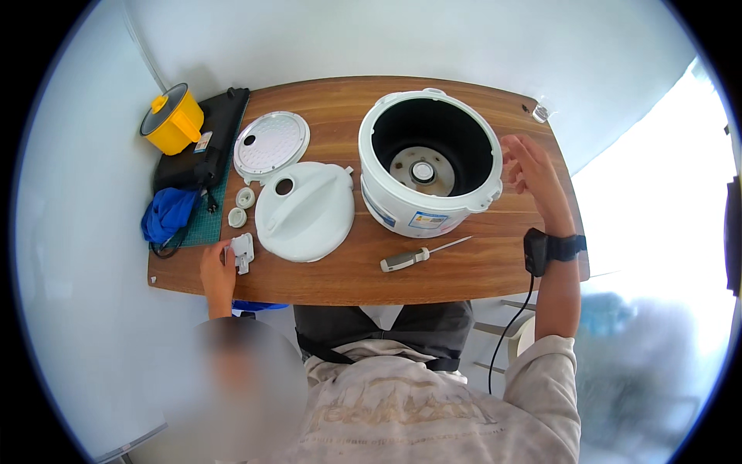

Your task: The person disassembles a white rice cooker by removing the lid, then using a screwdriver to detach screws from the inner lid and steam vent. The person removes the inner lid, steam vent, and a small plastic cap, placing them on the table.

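At the table's near left, my left hand [216,267] has its fingers closed on the edge of a small white plastic part [243,252]. My right hand [533,168] is raised beside the right wall of a white rice cooker body [402,213], its fingers apart and holding nothing. The cooker stands upright without its lid, showing a dark inside with a round metal plate [430,161]. A white lid cover [304,220] lies left of it, with a round perforated-looking panel [272,143] behind. Two small white round caps [245,198] sit between the lid cover and a green mat.
A screwdriver [405,261] lies in front of the cooker. On the left, a black case [224,116] carries a yellow pot [176,124]; a blue cloth [167,216] lies on the green mat [202,230]. A clear cup [541,113] stands at the far right corner of the wooden table [332,282].
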`<state>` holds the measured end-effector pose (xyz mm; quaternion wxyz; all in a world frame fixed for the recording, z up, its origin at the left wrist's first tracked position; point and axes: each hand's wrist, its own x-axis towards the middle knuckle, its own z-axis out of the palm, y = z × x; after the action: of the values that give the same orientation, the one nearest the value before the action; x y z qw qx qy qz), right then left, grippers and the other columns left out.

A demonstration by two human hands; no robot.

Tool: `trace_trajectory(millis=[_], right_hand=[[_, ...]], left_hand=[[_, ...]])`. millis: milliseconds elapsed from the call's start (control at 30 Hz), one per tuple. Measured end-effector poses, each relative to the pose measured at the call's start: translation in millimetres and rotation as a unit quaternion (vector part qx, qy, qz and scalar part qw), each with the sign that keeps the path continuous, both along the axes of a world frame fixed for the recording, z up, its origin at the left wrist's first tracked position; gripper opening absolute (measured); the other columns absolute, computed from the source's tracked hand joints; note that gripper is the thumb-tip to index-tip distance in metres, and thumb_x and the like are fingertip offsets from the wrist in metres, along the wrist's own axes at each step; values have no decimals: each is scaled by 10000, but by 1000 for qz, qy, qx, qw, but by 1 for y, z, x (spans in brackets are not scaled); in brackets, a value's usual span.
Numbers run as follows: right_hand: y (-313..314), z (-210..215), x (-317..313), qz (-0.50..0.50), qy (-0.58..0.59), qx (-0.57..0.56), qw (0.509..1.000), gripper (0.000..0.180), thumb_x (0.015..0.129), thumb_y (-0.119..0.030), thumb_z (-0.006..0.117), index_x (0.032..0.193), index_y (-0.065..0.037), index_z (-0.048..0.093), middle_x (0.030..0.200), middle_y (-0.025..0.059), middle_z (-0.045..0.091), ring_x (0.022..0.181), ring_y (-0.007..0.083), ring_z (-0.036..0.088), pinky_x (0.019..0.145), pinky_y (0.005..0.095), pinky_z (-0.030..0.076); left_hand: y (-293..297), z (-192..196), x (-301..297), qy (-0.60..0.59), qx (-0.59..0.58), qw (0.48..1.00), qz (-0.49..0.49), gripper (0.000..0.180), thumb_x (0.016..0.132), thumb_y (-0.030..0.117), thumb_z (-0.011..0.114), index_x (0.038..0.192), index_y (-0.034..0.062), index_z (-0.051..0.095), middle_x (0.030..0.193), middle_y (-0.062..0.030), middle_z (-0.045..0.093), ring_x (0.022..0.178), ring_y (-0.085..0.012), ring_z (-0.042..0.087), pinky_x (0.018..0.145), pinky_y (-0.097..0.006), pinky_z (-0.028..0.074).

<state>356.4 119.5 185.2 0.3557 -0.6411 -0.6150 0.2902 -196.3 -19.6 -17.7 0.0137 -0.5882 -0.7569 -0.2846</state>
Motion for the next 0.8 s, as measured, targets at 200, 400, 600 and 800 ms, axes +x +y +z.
trace_trajectory(millis=[200, 400, 600, 800], right_hand=[[2, 3, -10, 44, 4, -59, 997, 535, 992, -554, 562, 1166, -58, 665, 816, 57, 677, 572, 105, 595, 465, 238, 468], [3, 11, -24, 94, -108, -60, 988, 522, 920, -453, 663, 1185, -8, 598, 773, 117, 694, 549, 176, 655, 461, 283, 530], [4, 9, -24, 83, -37, -85, 992, 515, 901, -201, 581, 1374, -11, 511, 941, 153, 711, 661, 199, 705, 479, 294, 572], [0, 0, -28, 77, 8, -17, 997, 493, 869, -160, 543, 1303, 72, 503, 878, 211, 705, 581, 273, 709, 444, 354, 575]], left_hand=[[2, 35, 21, 6, 9, 999, 47, 188, 988, 176, 621, 1136, 94, 702, 1014, -146, 664, 915, -305, 656, 779, -403, 523], [40, 105, 95, -210, 3, 968, -139, 261, 1014, 237, 609, 1205, 75, 683, 1170, -96, 691, 928, -187, 674, 768, -332, 542], [87, 141, 191, -315, -83, 905, -275, 532, 1047, 395, 536, 1466, 70, 485, 1356, -146, 617, 1174, -242, 635, 925, -340, 529], [114, 144, 221, -439, -162, 852, -234, 679, 1059, 557, 412, 1562, 106, 359, 1498, -133, 489, 1322, -249, 528, 1012, -399, 502]])
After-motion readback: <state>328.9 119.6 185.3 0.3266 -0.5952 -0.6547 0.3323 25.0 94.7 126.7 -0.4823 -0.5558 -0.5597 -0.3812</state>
